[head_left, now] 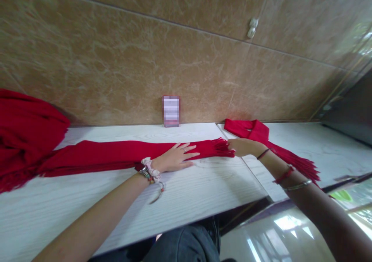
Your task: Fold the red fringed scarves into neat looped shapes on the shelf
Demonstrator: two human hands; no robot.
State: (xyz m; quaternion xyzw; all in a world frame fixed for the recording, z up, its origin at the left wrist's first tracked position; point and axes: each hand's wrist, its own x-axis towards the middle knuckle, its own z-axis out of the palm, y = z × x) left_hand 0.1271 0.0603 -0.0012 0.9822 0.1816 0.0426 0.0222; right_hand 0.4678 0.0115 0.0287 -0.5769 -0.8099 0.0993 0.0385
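A long red scarf (pixel 107 153), folded into a narrow strip, lies across the white table with its fringe toward the right. My left hand (pixel 176 157) rests flat on it near the fringed end, fingers spread. At the tip of that fringe is my right hand (pixel 241 147), its fingers closed together on the strands. Another red scarf (pixel 258 130) lies folded at the right, its fringe running out beyond my right wrist and partly hidden by my forearm. On the far left a heap of red fabric (pixel 26 134) touches the scarf's other end.
The white table (pixel 139 204) stands against a brown marble-tiled wall (pixel 116 60). A phone-sized card or screen (pixel 171 111), its content blurred, leans on the wall. A small white fixture (pixel 252 28) is on the wall. The table's front edge is just before my legs (pixel 186 244).
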